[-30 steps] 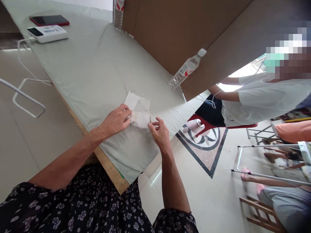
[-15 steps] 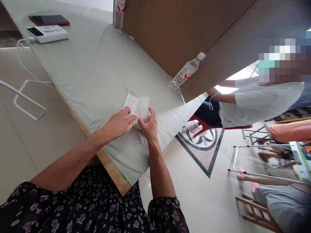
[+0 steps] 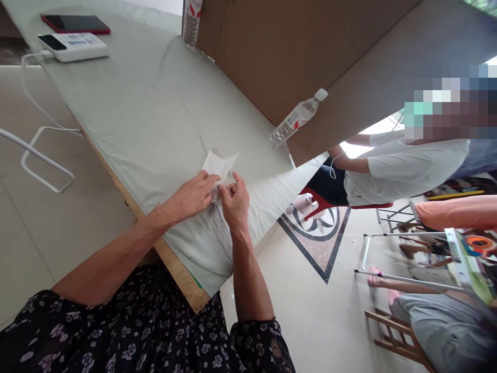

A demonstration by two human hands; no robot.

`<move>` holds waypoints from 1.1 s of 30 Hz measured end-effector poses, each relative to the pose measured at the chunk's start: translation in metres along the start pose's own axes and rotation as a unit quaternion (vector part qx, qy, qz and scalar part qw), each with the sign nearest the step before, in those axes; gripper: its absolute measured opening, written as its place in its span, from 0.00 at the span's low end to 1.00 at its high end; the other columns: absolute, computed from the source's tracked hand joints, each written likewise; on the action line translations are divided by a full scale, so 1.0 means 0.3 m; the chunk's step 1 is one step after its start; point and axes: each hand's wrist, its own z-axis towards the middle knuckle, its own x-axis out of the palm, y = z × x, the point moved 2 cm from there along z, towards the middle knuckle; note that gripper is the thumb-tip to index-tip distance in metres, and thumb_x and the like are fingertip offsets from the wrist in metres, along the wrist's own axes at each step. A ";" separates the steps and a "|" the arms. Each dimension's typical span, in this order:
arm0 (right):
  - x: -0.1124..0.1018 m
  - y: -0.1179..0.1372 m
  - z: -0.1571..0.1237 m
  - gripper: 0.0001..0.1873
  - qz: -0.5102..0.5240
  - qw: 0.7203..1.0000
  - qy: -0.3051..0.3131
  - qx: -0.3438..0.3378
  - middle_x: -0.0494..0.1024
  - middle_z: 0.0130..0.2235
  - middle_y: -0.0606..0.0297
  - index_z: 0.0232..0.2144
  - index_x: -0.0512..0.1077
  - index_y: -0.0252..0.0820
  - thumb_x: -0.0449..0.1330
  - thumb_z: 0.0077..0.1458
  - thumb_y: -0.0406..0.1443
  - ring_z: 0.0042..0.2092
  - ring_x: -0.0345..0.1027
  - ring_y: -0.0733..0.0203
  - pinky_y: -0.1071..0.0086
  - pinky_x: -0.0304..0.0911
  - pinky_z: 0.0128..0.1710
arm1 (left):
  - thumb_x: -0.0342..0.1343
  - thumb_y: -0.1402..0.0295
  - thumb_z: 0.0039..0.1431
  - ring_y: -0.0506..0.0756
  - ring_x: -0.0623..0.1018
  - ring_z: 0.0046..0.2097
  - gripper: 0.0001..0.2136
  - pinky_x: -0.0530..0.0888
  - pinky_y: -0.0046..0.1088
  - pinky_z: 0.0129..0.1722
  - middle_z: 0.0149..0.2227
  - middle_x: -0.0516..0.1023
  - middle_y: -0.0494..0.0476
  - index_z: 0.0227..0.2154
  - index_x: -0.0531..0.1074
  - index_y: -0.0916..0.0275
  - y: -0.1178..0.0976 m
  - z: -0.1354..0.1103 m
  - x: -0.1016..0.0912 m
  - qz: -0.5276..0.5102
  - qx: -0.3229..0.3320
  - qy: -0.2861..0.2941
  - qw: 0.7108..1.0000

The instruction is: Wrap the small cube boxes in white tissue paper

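Observation:
A thin white tissue (image 3: pixel 218 165) lies partly folded on the cloth-covered table, near its front corner. My left hand (image 3: pixel 197 192) is closed at the tissue's left side, its fingers pressed on the lower part. From the right, my right hand (image 3: pixel 235 201) pinches the lower right part between thumb and fingers. The upper part of the tissue stands up, creased, beyond my fingertips. Its lower folds are partly hidden by both hands.
A large cardboard panel (image 3: pixel 272 57) stands on the table (image 3: pixel 147 114), with water bottles (image 3: pixel 297 119) beside it. A phone (image 3: pixel 77 24) and a white cabled device (image 3: pixel 73 46) lie at far left. A person in a white shirt (image 3: pixel 407 171) sits at right.
The tissue's upper right part has folded inward and looks narrower. My right hand has shifted slightly left, its fingers more curled. The view has shifted a little.

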 end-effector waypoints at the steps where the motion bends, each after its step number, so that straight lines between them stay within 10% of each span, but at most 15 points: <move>1: 0.002 0.006 -0.006 0.31 -0.019 1.000 0.004 -0.007 0.77 0.30 0.70 0.63 0.66 0.35 0.60 0.58 0.38 0.32 0.71 0.62 0.66 0.66 0.38 | 0.50 0.75 0.64 0.61 0.79 0.51 0.23 0.76 0.39 0.53 0.54 0.72 0.64 0.62 0.67 0.62 0.003 0.000 0.004 -0.012 0.000 -0.008 1.000; 12: -0.040 0.057 -0.051 0.27 -0.117 0.970 0.166 -0.137 0.83 0.51 0.59 0.66 0.64 0.44 0.51 0.66 0.33 0.43 0.78 0.59 0.62 0.73 0.48 | 0.52 0.75 0.58 0.56 0.77 0.44 0.29 0.76 0.37 0.49 0.52 0.74 0.63 0.64 0.65 0.64 0.058 -0.015 0.070 -0.131 0.027 -0.120 0.984; 19: -0.023 0.080 -0.020 0.32 -0.228 0.939 0.205 -0.154 0.81 0.52 0.51 0.68 0.62 0.37 0.56 0.62 0.30 0.50 0.77 0.50 0.55 0.73 0.51 | 0.59 0.72 0.54 0.48 0.70 0.29 0.11 0.75 0.30 0.38 0.41 0.74 0.54 0.42 0.74 0.62 0.055 -0.036 0.041 -0.178 -0.031 -0.242 0.953; 24: -0.048 0.058 0.004 0.35 -0.176 0.939 0.239 -0.174 0.81 0.54 0.50 0.68 0.61 0.37 0.54 0.58 0.29 0.47 0.79 0.53 0.56 0.75 0.49 | 0.61 0.68 0.57 0.51 0.73 0.33 0.04 0.73 0.31 0.39 0.34 0.72 0.51 0.31 0.71 0.60 0.026 0.005 0.055 -0.171 -0.065 -0.193 0.964; 33: -0.067 -0.108 0.202 0.29 0.087 0.980 0.143 0.106 0.82 0.41 0.57 0.52 0.71 0.37 0.66 0.50 0.44 0.31 0.75 0.62 0.74 0.62 0.20 | 0.59 0.73 0.57 0.49 0.71 0.31 0.04 0.74 0.31 0.40 0.38 0.70 0.51 0.33 0.70 0.60 0.022 0.004 0.070 -0.150 -0.072 -0.164 0.972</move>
